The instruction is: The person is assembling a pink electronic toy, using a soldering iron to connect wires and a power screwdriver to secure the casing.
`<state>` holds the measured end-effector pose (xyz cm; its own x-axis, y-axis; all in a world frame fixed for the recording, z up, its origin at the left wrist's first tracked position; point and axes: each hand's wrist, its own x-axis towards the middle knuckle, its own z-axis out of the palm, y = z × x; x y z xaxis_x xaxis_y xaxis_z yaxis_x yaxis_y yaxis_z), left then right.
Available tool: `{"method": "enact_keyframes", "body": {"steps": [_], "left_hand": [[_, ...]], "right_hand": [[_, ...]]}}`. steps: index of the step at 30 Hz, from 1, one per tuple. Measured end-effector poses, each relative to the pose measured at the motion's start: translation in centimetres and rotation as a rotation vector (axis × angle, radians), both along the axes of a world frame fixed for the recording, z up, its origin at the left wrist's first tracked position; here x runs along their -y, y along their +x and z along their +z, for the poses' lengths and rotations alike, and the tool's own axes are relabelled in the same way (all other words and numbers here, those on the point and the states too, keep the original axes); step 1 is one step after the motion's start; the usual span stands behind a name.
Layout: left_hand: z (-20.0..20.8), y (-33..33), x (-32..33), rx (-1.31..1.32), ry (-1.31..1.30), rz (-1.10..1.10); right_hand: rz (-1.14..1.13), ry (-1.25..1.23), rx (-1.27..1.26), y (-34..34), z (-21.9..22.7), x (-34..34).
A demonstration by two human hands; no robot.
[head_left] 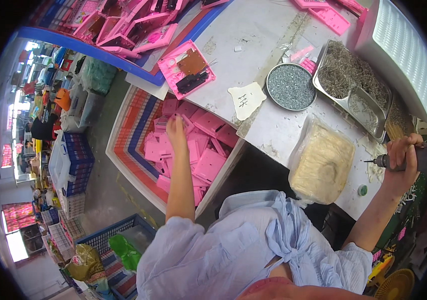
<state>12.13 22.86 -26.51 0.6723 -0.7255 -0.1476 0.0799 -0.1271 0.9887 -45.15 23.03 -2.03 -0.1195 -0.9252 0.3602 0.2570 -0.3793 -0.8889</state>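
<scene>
My left hand point(176, 134) reaches down into a crate of pink plastic housings point(209, 165). Its fingers are stretched out and partly apart among the parts, touching or close to them; I see nothing held. On the far right, my right hand point(402, 156) is closed around a dark electric screwdriver point(426, 159), whose thin bit points left over the table. An opened pink housing point(186, 67) with a brown board and a black part inside lies at the table's left edge, above the crate.
A blue-rimmed crate point(143, 74) of pink assemblies stands at upper left. On the table are a round dish of small metal parts point(290, 86), a metal tray of springs point(346, 70), a plastic-wrapped yellowish block point(322, 162) and a white ridged container point(398, 55). A blue basket point(141, 225) stands lower left.
</scene>
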Motion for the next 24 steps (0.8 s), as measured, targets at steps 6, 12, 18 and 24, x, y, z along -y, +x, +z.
{"method": "enact_keyframes", "body": {"steps": [6, 12, 18, 24], "left_hand": [[8.2, -2.0, 9.4, -0.416, -0.034, 0.025], [7.8, -1.3, 7.3, -0.324, -0.049, 0.047], [9.6, -2.2, 8.3, -0.252, -0.201, 0.043], [12.7, -3.8, 13.6, -0.349, -0.001, -0.025]], "right_hand": [[-0.08, 0.06, -0.096, -0.8, 0.2, -0.8], [-0.184, 0.041, -0.175, -3.3, -0.1, -1.9], [-0.23, 0.014, -0.096, -4.2, -0.5, -1.5], [-0.231, -0.007, -0.116, -5.1, -1.1, -1.9]]}}
